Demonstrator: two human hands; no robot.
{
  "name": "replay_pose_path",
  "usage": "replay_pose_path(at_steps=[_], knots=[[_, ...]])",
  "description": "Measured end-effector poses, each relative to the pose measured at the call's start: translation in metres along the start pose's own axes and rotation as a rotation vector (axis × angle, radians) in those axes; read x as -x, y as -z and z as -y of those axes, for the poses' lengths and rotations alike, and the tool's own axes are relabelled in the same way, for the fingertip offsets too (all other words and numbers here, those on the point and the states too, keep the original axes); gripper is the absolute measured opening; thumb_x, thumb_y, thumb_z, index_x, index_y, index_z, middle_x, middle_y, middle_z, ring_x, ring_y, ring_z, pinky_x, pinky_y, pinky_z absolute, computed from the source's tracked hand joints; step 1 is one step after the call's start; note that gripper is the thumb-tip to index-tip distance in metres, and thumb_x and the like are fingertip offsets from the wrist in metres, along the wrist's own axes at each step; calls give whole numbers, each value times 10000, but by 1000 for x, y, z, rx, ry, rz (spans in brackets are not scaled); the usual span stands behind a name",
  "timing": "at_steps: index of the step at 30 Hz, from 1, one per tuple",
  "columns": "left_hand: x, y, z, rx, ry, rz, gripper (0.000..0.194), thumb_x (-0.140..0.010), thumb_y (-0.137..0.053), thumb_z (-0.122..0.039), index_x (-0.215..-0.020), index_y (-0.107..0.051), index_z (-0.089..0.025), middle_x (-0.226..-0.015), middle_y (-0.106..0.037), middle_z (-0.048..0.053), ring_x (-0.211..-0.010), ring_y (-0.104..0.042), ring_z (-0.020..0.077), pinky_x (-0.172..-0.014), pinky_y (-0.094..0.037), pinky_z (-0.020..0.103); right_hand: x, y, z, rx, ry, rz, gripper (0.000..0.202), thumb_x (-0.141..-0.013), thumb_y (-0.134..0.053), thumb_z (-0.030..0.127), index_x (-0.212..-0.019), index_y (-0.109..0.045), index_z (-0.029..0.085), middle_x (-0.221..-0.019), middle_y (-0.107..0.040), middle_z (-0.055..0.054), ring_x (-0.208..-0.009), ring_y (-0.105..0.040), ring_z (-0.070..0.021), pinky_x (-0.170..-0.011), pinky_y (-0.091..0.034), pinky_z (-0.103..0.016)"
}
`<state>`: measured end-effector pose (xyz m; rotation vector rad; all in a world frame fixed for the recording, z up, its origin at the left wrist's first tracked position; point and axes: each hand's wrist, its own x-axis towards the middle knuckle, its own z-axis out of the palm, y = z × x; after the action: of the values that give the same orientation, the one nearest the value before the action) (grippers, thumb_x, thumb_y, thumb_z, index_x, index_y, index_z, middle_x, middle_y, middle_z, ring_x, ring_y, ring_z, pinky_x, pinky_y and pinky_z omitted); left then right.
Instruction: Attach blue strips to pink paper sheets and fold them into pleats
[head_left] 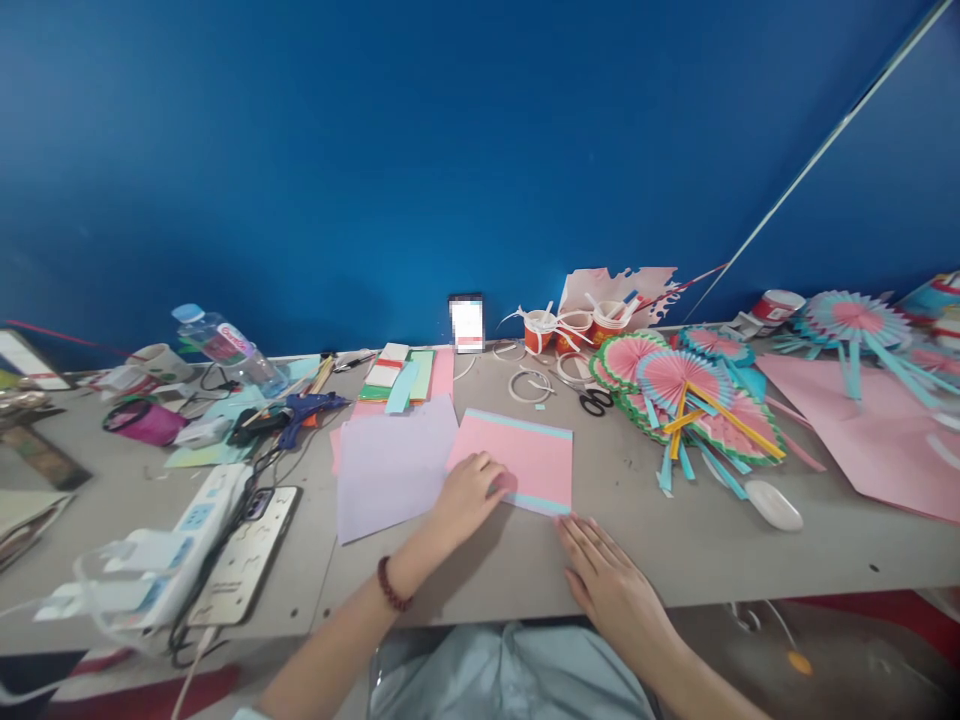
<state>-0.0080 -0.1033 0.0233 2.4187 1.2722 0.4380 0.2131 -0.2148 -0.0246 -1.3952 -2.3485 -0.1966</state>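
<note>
A pink sheet of paper [517, 452] with light blue strips along its far and near edges lies flat in front of me. My left hand [472, 493] rests on its near left part, fingers loosely bent and thumb apart from them. Flat on the table, my right hand [604, 570] has its fingers stretched out, the tips at the sheet's near right corner. A lilac sheet [394, 465] lies just left of the pink one, beside my left hand.
Folded paper fans [682, 385] lie to the right with scissors [596, 401] and a white spoon-shaped piece [774, 506]. A lit phone [468, 325] leans on the blue wall. On the left are a power strip [191, 535], another phone [244, 560], a blue glue gun [304, 415] and a bottle [229, 345].
</note>
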Motion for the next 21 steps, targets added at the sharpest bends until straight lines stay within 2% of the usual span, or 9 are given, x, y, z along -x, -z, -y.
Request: replay_pose_path(at_steps=[5,8,12,16,21], knots=[[-18,1,18,121,91,57,172,-760,-643,-261,-902,-586,-184,-958,-585,27,-859,-554,171,-728,-439,281,1,-1,0,-3,0,-13,573,-884,-423,234,-1440,-290,198,-1281,-579,-53,-1133,-568,-212,-939,-459,-344],[-26,1,22,184,160,111,161,-733,-655,-302,-807,-574,-183,-862,-586,9,-763,-551,159,-646,-411,257,1,-1,-1,-9,-7,-5,586,-866,-440,214,-1436,-305,192,-1282,-578,-51,-1143,-563,-218,-953,-452,-336],[-33,2,25,204,167,127,136,-727,-643,-301,-741,-569,-188,-762,-588,-6,-691,-537,149,-613,-382,250,1,1,-1,4,-6,5,572,-860,-445,209,-1421,-337,194,-1281,-578,-48,-1143,-563,-219,-963,-447,-330],[-34,2,28,267,180,80,91,-763,-578,-273,-795,-601,-190,-766,-621,-3,-682,-543,142,-614,-386,242,1,0,-1,26,8,9,538,-875,-444,240,-1402,-356,184,-1289,-572,-46,-1146,-559,-209,-945,-471,-350],[-37,9,38,488,209,80,268,-838,-454,-355,-910,-636,-172,-869,-659,31,-633,-543,130,-593,-412,234,0,3,-2,-3,6,20,490,-872,-457,227,-1355,-415,156,-1281,-578,-68,-1170,-536,-210,-946,-475,-382]])
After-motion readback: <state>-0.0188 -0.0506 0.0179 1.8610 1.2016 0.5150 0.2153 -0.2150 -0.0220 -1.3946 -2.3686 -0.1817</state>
